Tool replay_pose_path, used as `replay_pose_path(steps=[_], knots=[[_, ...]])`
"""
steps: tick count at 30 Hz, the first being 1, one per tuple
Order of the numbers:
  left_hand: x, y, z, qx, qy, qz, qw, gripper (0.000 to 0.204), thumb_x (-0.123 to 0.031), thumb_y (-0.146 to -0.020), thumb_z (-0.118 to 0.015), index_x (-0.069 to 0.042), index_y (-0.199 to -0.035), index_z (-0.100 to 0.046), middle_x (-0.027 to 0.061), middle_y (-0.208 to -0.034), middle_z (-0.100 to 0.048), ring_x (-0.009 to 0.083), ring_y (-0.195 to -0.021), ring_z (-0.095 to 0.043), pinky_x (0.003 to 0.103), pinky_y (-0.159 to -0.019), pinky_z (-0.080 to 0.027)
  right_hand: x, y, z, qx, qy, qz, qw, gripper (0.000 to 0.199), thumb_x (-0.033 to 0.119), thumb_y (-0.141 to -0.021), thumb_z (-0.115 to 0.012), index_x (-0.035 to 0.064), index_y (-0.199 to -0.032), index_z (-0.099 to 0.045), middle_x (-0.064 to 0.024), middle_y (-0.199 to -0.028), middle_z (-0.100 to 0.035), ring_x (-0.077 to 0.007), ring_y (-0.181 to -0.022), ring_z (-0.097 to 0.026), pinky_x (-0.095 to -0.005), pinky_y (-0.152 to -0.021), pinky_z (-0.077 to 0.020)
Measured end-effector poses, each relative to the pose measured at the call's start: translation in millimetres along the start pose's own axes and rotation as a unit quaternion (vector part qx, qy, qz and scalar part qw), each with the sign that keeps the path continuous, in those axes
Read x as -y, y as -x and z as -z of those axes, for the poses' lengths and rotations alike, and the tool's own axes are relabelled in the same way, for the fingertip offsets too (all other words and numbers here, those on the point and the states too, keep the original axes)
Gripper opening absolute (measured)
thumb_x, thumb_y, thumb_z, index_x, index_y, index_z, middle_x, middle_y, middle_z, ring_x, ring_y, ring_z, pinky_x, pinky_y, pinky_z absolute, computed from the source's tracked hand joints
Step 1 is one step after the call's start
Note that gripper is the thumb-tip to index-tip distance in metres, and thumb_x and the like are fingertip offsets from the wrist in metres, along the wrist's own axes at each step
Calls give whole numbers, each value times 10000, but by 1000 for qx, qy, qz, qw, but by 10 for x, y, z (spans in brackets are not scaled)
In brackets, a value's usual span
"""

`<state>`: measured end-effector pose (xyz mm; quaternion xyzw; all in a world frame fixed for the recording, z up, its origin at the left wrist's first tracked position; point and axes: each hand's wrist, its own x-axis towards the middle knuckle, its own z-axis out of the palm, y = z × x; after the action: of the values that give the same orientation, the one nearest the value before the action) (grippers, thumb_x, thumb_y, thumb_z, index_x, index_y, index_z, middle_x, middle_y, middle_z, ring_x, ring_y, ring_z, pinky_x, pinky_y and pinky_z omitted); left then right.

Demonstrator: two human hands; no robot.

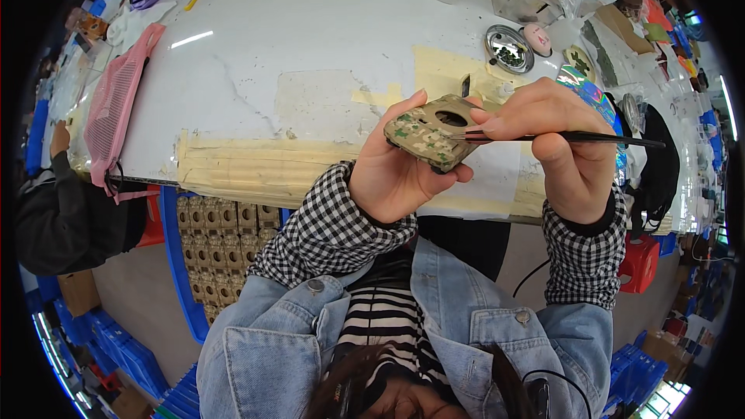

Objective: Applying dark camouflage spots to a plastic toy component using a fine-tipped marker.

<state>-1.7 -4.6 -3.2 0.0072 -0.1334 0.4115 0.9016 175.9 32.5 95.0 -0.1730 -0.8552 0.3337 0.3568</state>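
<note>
Camo phone case (429, 133) is held up above the near edge of the desk (310, 46), tilted, with its round camera cutout facing up. The left hand (396, 167) has it from underneath, thumb up along the left side and fingers curled round the bottom, so that hand is closed on the case. The right hand (563, 147) is pinched shut on a pair of thin black tweezers (559, 137), thumb and index squeezing them, the long end sticking out to the right and the tips touching the case right by the cutout. Can't tell if the tips are holding anything, too small. Both sleeves are black and white check under a denim jacket. On the desk, strips of tan masking tape (256, 163) run along the near edge, a pink mesh bag (116, 105) hangs off the left edge, and a round metal tin (508, 48) sits toward the far right with a small pink thing (537, 37) just beside it. Under the desk on the left is a blue crate (221, 244) full of little tan cases. Another person's dark sleeve (66, 217) shows by the left edge.
</note>
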Motion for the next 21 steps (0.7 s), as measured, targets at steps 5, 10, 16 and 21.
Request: replay_pose_path(steps=[5, 10, 16, 21], knots=[[-18, 2, 35, -5, -19, -3, 1000, 534, -387, -958, -262, 41, -1252, -387, 183, -1147, -544, 292, -826, -643, 333, -720, -573, -2, -19, -8, 1, 5, 3, 1000, 194, 144, -847, -573, -26, -902, -647, -103, -834, -648, -215, -775, -582, -307, -708, -456], [-26, 4, 62, 13, -5, 1, 1000, 526, -387, -961, -257, 25, -1262, -383, 180, -1142, -550, 300, -858, -637, 352, -759, -563, 12, 11, -11, -3, 16, 2, 1000, 192, 146, -836, -591, -20, -913, -648, -105, -865, -651, -236, -791, -597, -326, -738, -471], [-14, 14, 37, -6, 25, -10, 1000, 506, -376, -965, -254, 10, -1267, -382, 167, -1148, -549, 297, -901, -625, 385, -809, -542, -21, 90, -87, -9, 14, 43, 999, 305, 239, -790, -628, -13, -962, -635, -107, -934, -649, -263, -858, -612, -381, -848, -488], [-12, 6, 27, 3, 22, -6, 1000, 497, -376, -966, -254, -2, -1265, -388, 157, -1153, -545, 267, -936, -615, 389, -828, -531, -35, 86, -62, 0, -2, 39, 999, 322, 257, -786, -628, -5, -973, -631, -98, -952, -651, -259, -871, -616, -385, -852, -489]])
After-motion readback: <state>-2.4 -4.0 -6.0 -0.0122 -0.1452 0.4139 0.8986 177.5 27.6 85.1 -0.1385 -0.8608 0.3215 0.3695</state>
